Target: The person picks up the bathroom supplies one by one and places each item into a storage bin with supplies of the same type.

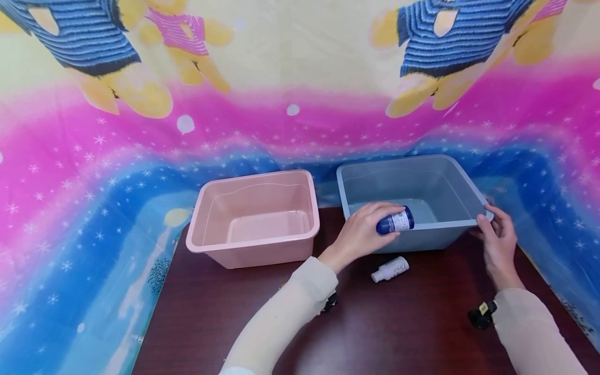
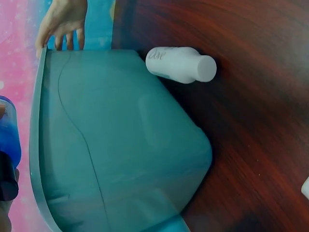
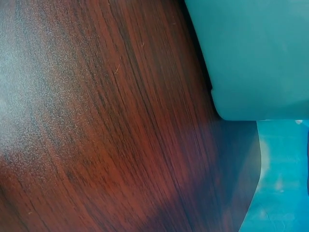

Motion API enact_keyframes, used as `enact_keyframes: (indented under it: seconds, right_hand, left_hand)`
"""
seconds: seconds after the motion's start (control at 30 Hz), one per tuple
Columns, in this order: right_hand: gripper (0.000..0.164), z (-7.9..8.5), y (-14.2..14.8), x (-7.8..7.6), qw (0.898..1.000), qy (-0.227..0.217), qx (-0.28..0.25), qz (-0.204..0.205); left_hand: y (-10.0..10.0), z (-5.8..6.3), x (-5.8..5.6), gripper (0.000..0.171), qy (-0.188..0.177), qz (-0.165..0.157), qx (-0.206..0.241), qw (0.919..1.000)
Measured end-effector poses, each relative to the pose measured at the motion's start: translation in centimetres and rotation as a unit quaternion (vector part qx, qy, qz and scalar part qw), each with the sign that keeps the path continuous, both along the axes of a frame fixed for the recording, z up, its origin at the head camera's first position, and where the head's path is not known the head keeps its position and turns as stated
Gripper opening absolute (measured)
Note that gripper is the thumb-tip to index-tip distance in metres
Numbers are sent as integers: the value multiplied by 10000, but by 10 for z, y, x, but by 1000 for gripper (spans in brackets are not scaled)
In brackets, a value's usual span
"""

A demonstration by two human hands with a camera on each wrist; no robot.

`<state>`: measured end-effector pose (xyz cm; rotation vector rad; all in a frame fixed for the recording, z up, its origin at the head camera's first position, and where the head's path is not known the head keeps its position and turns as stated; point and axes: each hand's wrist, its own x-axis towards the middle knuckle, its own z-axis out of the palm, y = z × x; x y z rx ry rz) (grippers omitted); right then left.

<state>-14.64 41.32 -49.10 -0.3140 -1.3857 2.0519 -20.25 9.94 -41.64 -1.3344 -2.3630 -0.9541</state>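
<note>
A patterned cloth backdrop [image 1: 290,67] rises behind and beside the dark wood counter [image 1: 197,323]; only the head view takes in both side edges of that counter, the right one running close past the right forearm. The grey tub [image 1: 436,238] stands on the right part of the counter, its opening facing up. The right wrist view gives just its lower corner, the wood grain and a bit of backdrop. The smaller pink tub [image 1: 260,255], seen by the head camera alone, stands to its left, a narrow strip of counter between them; a broader stretch of wood runs from both toward the person.

The right hand [image 1: 500,245] grips the grey tub's near right corner, thumb at the rim. The left hand [image 1: 363,229] has its fingers clamped round a blue bottle [image 1: 397,221], held raised at the tub's near rim. The bottle's long axis lies nearly level and roughly along that rim, the end on the right slightly higher in the head view. The left wrist view adds its dark cap [image 2: 7,178], pointing to the person's left, and a gap between bottle and rim.

A white bottle [image 1: 390,269] lies on its side just in front of the grey tub, cap end pointing left and toward the person. At the left wrist view's edge sits a pale object [image 2: 305,188], too cut off to identify.
</note>
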Motion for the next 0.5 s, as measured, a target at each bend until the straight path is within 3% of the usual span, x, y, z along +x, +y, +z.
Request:
enact_keyframes:
  seconds: [0.33, 0.5]
  right_hand:
    - [38, -1, 2, -1, 9999, -24, 88, 49]
    - [37, -1, 2, -1, 9999, -46, 136, 40]
  left_hand:
    - [2, 3, -12, 54, -136, 152, -247, 9995]
    - [4, 4, -20, 55, -342, 38, -406, 9986]
